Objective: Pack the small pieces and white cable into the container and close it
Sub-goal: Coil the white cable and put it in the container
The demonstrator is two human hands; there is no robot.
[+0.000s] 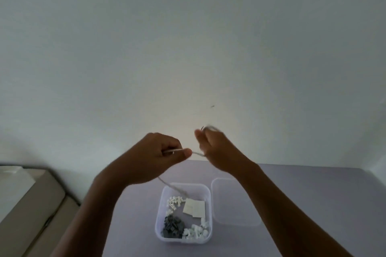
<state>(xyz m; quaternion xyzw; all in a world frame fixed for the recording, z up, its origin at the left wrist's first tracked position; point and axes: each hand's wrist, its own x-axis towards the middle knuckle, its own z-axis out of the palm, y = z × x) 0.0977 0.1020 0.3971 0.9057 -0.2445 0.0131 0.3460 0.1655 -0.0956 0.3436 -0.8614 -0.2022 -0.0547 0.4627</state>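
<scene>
Both hands are raised above the table, in front of the wall. My left hand (161,155) pinches a thin white cable (198,154) between thumb and fingers. The cable runs on to my right hand (217,148), whose fingers curl round it; a blurred loop shows above that hand. A strand hangs down from my left hand toward the clear plastic container (159,218) on the table. Inside lie small white pieces (174,202), dark grey pieces (173,226), more white pieces (197,232) and white square pads (194,207).
The clear lid (236,222) lies flat on the purple table (302,194), just right of the container. A beige cabinet or box (29,198) stands at the left, beside the table. A plain white wall fills the background.
</scene>
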